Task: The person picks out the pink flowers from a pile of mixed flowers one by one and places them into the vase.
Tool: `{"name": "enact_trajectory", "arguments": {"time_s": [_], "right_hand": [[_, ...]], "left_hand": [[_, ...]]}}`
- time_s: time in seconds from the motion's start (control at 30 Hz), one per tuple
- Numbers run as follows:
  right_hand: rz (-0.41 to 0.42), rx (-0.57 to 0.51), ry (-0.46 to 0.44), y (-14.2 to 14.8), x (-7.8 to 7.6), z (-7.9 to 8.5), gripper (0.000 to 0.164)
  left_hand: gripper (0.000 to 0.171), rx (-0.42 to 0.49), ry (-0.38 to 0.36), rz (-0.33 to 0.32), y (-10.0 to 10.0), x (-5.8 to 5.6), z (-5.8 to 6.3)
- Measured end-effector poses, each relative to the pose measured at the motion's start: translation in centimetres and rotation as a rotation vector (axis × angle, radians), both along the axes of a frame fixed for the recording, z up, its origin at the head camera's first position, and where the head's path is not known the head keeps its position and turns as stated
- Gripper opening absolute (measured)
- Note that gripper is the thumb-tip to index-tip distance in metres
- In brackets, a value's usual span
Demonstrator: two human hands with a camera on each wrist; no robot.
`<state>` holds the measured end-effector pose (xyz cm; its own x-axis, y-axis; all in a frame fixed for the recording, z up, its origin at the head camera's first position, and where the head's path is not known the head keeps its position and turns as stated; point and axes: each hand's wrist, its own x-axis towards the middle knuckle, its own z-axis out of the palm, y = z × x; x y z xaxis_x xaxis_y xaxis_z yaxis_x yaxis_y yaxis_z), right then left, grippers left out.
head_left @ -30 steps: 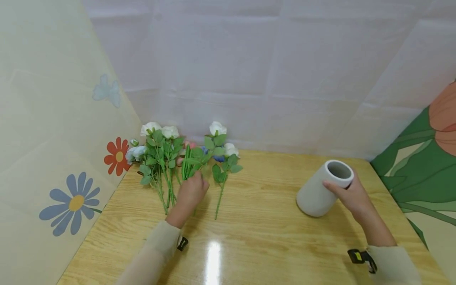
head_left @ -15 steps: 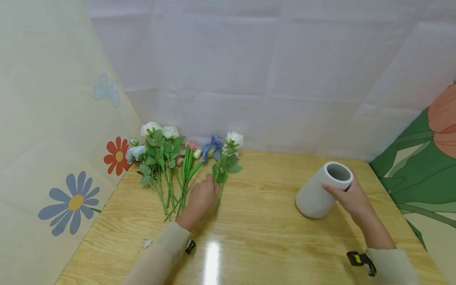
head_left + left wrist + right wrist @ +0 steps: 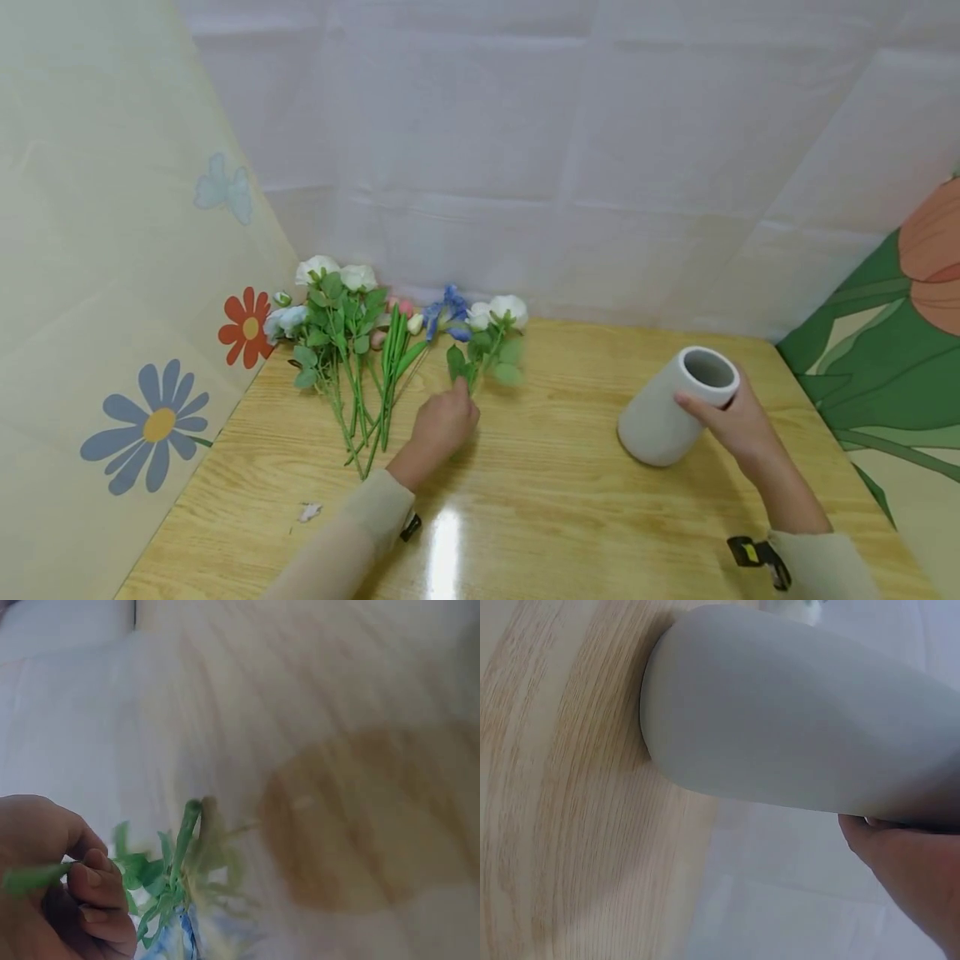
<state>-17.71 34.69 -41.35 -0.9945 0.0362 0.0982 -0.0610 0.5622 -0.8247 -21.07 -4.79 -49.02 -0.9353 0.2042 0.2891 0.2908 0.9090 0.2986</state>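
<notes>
My left hand [image 3: 442, 417] pinches the green stem of a white rose [image 3: 510, 310], whose leaves are slightly blurred. In the left wrist view, curled fingertips [image 3: 94, 877] close on that stem [image 3: 34, 877]. A second white rose [image 3: 478, 316] lies right beside the held one, its stem mostly hidden. A blue iris-like flower [image 3: 446, 315] lies just left of them. My right hand [image 3: 742, 417] grips a plain white vase [image 3: 667, 412] near its rim, thumb in front. The vase leans to the right, its lower edge on the table; inside its mouth I see no stems.
Left of my left hand lie green-stemmed tulips [image 3: 393, 358], white roses [image 3: 318, 271] with leafy stems and a pale blue flower [image 3: 287, 321]. A small white scrap [image 3: 309, 512] is on the wooden table [image 3: 555, 500]. Cloth-covered walls [image 3: 555, 167] stand behind and at both sides.
My left hand has moved right, away from the tulips, and the held rose has swung right and down. The blue flower has come into view. The vase has shifted only slightly.
</notes>
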Motion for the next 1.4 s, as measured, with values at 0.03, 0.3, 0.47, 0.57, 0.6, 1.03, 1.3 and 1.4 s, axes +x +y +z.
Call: {"name": "enact_trajectory", "arguments": {"time_s": [0.03,0.3,0.47,0.57,0.6,1.03,1.3,1.4], "right_hand": [[0.004,0.004,-0.004,-0.1,0.0,0.0,0.077],[0.020,0.022,-0.019,-0.5,0.3,0.1,0.074],[0.017,0.021,-0.029,-0.5,0.3,-0.1,0.079],[0.007,0.002,-0.032,-0.5,0.3,-0.4,0.079],[0.004,-0.008,-0.037,-0.6,0.3,-0.4,0.079],[0.015,-0.003,-0.031,-0.6,0.3,-0.4,0.080],[0.001,0.000,-0.038,-0.7,0.1,-0.6,0.082],[-0.010,0.010,-0.042,-0.8,0.1,-0.6,0.083]], "left_hand": [[0.013,-0.003,-0.007,-0.008,0.1,0.0,-0.1],[0.018,-0.068,-0.087,0.030,1.1,0.0,0.0],[0.023,-0.175,-0.173,0.072,2.1,-0.5,0.2],[0.021,-0.188,-0.210,0.057,2.5,-0.8,0.3],[0.020,-0.178,-0.219,0.051,2.6,-0.9,0.3],[0.019,-0.124,-0.237,-0.016,0.9,-0.7,1.3],[0.029,-0.125,-0.167,0.143,-4.3,-1.5,2.8],[0.034,-0.117,-0.201,0.196,-6.0,-1.6,2.9]]}}
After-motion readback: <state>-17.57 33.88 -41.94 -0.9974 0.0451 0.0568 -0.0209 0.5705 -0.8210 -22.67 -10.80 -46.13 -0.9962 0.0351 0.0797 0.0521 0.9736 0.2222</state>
